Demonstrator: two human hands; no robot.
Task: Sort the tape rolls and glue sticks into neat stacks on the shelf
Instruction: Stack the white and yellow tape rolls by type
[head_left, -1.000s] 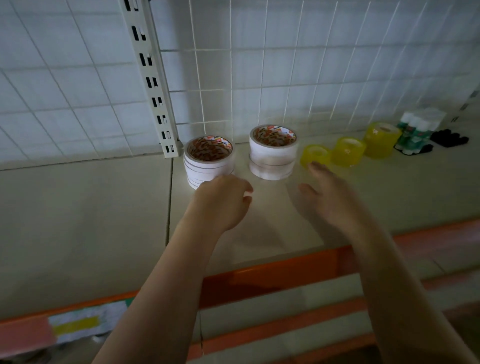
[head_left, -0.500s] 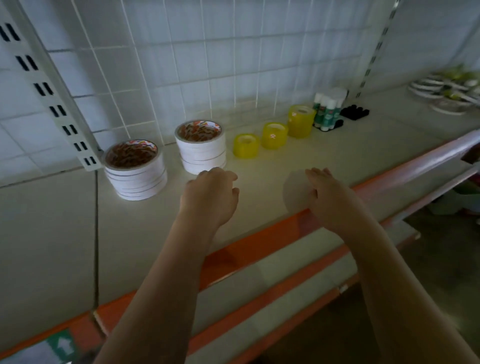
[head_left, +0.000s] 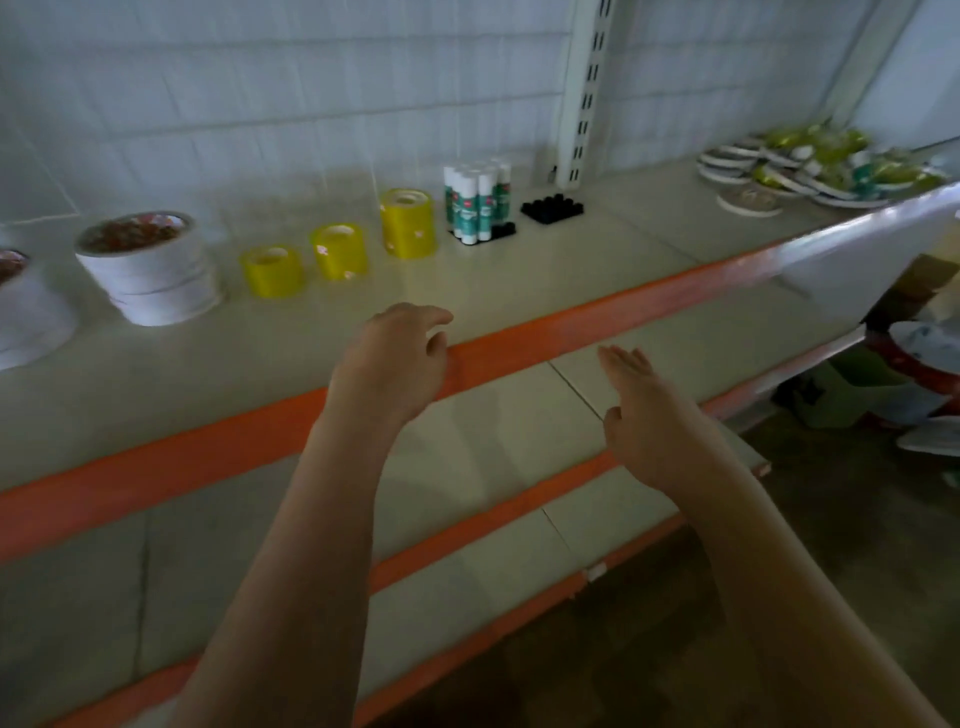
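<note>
Head view, looking down along a pale shelf (head_left: 519, 291) with an orange front edge. Both hands are empty: the left hand (head_left: 400, 358), at centre frame over the shelf lip, has loosely curled fingers gripping nothing; the right hand (head_left: 644, 410), lower and to its right, is flat with straight fingers. Sorted goods stand in a row across the upper left of the frame: two stacks of white tape rolls (head_left: 150, 270), wide flat rings with printed cores; three yellow tape rolls (head_left: 340, 252), glossy and translucent, rising in height toward the right; and a tight upright cluster of glue sticks (head_left: 475, 205), slim white-and-green cylinders, with a low black ribbed holder (head_left: 552, 208) just beside them. At the upper right of the frame lies a loose heap of unsorted rolls and packets (head_left: 815, 171), flat rings mixed with yellow-green wrapped items, blurred and hard to separate. Judged from this layout, the step in hand falls between placements: the next move calls for a reach rightward to that heap, a pinch on one flat roll, and its transfer onto the matching stack with edges aligned. Thin rolls are likely to slide if set off-centre.
</note>
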